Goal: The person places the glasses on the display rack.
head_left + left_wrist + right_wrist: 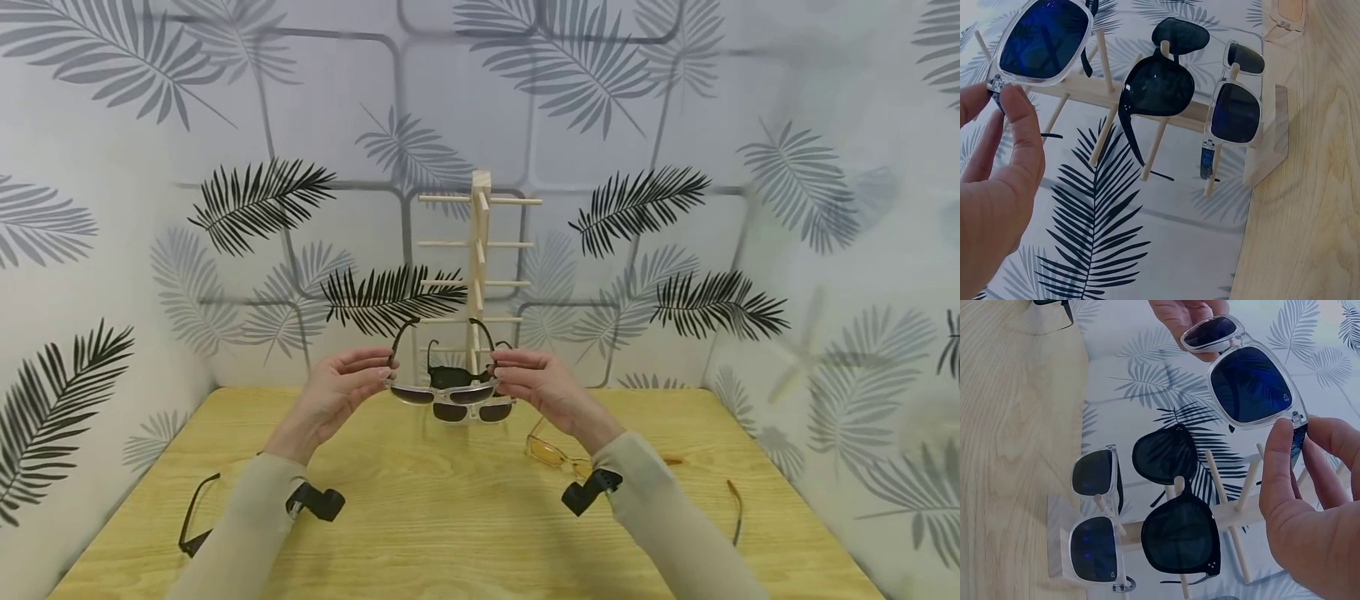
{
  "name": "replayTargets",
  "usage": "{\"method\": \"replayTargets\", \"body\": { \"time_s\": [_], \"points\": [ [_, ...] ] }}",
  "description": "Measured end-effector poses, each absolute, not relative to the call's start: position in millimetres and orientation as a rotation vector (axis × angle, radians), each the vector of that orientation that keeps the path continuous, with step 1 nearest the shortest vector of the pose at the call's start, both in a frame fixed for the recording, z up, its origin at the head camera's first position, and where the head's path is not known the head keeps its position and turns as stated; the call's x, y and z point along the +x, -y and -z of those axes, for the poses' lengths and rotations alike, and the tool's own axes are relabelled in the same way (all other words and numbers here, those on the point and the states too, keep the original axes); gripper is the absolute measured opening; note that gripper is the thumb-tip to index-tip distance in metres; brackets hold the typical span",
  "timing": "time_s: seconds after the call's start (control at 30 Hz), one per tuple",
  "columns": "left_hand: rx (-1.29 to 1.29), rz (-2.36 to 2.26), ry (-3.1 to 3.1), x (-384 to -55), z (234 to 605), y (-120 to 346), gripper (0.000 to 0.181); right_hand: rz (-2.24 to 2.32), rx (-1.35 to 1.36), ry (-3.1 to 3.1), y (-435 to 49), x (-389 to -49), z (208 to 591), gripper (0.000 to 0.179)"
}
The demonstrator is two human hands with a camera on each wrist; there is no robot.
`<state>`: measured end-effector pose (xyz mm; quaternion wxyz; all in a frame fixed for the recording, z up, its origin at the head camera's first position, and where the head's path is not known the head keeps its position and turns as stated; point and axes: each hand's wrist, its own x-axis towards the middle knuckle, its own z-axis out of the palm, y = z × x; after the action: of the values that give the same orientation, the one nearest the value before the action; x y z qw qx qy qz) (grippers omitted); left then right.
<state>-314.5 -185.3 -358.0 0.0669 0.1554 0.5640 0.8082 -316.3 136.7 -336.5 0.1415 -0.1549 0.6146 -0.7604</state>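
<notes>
You hold a clear pair of dark-lensed sunglasses in front of a wooden stand, one end of the frame to each side. Your left grip pinches the frame beside its hinge, thumb against fingers; your right grip pinches the opposite hinge in the same way. The glasses hang well above the surface, lenses toward you, temples unfolded and pointing to the stand.

Just below them on the stand sits a black pair, and lowest of all a second clear pair. On the surface, a yellow pair lies near your right sleeve, and a dark pair shows partly behind your left sleeve.

The step in hand looks like lining up the held glasses with the level above the black ones. Whether they touch any of the pegs, you cannot tell from these views. The next move appears to call for keeping both ends level, passing a temple along each side of the post and seating the bridge, without knocking the glasses below. Letting go makes sense only once the weight rests on wood.
</notes>
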Motion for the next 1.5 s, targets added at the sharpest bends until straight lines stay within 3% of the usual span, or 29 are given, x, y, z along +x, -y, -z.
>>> {"method": "replayTargets", "body": {
  "time_s": [0.23, 0.6, 0.87, 1.2, 1.4, 1.5],
  "points": [
    [0.376, -2.460, -1.751, -317, 352, 170, 0.029, 2.193, -0.421, -1.797, -144, -321, 332, 0.041],
    [0.287, -2.501, -1.699, -324, 342, 151, 0.047, 2.253, -0.350, -1.763, -156, -335, 330, 0.047],
    [0.247, -2.492, -1.738, -329, 337, 143, 0.043, 2.182, -0.312, -1.841, -162, -343, 325, 0.048],
    [0.145, -2.553, -1.706, -341, 331, 131, 0.015, 2.205, -0.269, -1.838, -168, -358, 316, 0.045],
    [0.074, -2.570, -1.732, -348, 334, 126, 0.015, 2.188, -0.229, -1.853, -168, -367, 315, 0.042],
    [0.048, -2.565, -1.744, -351, 335, 124, 0.029, 2.190, -0.214, -1.852, -168, -370, 314, 0.043]
  ]
}}
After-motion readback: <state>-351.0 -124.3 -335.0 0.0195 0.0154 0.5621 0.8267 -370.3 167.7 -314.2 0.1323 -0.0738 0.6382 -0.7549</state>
